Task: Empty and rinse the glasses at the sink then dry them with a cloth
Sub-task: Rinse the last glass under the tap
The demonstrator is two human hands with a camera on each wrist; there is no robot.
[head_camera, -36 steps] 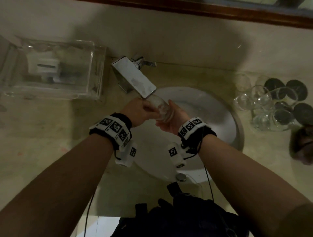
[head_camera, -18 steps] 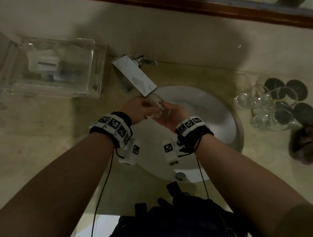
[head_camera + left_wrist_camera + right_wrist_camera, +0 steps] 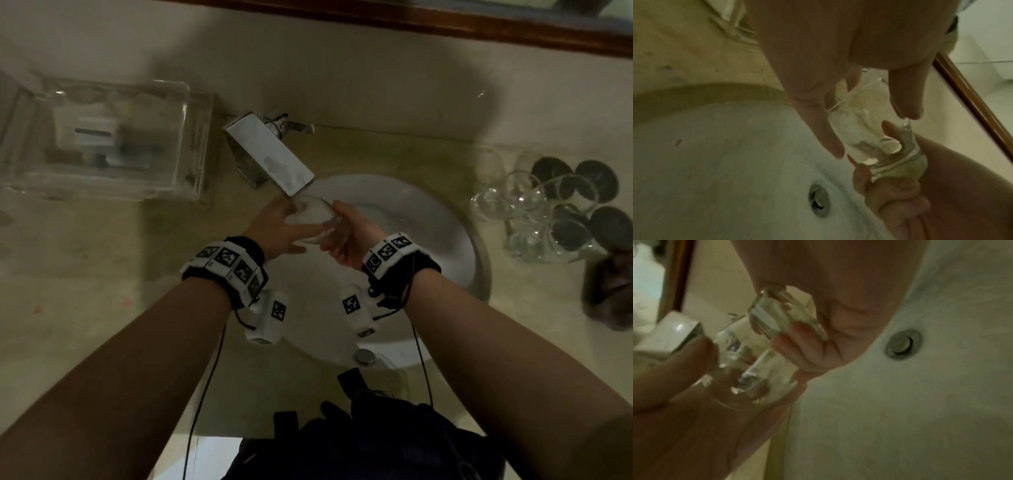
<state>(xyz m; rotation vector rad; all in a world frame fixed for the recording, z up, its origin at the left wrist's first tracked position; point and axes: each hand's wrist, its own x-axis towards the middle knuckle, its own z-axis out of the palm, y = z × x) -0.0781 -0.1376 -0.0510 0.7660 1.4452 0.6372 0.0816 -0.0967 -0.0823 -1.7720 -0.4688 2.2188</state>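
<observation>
Glass in hand: clear tumbler-shaped drinking glass (image 3: 317,222), tilted over my round white basin (image 3: 455,240), its mouth just under the spout.
Right hand (image 3: 352,236): my fingers curl round the thick base end, bearing the weight.
Left hand (image 3: 277,229): fingers reach into and around the rim end; thumb outside, touching the wall.
Doing it well: I judge I should turn the glass slowly with my right hand, rub the inner wall, keep a firm hold since wet glass slips, and keep the rim off the metal.
Tap: flat rectangular chrome spout (image 3: 270,161), just beyond the glass.
Waiting: cluster of clear glasses (image 3: 527,212) on the beige counter (image 3: 85,274), far right.
</observation>
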